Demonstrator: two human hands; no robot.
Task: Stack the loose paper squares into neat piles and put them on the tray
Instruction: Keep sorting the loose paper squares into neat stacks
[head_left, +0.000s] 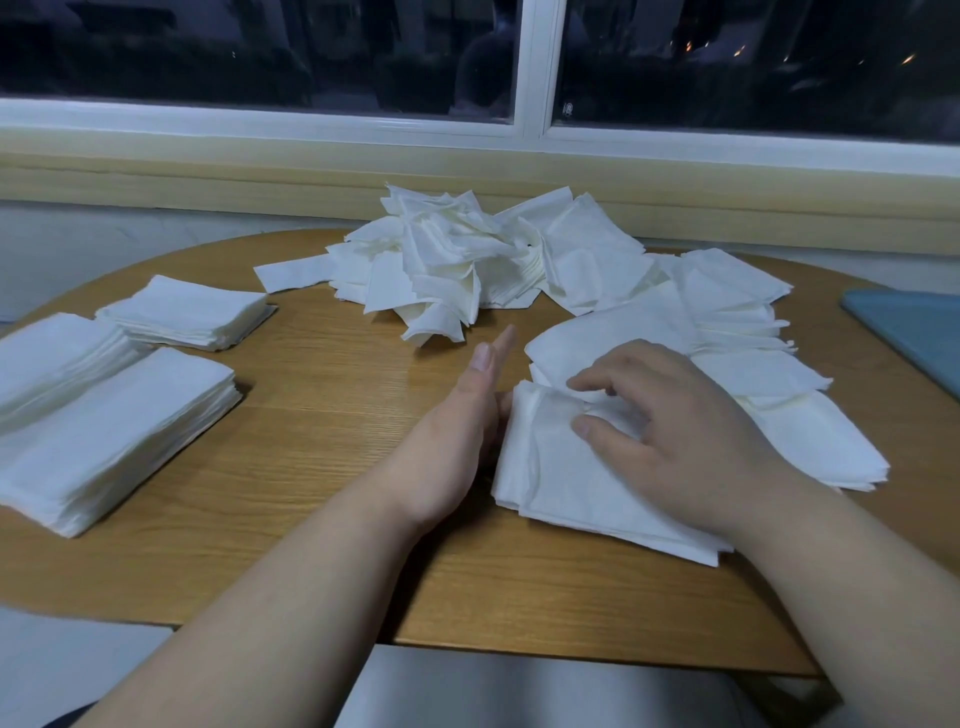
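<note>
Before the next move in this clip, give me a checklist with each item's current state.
1. Left hand braced flat against the stack's left edge: ok.
2. Right hand resting on top of the stack: ok.
3. Stack squared: not ok, top sheet wrinkled, lower sheets poke out.
4. Finished piles moved off the table: not ok, three sit at left.
5. Loose heap cleared: not ok.
6. Blue object at right, likely the tray, has room: cannot tell, only part shows.
</note>
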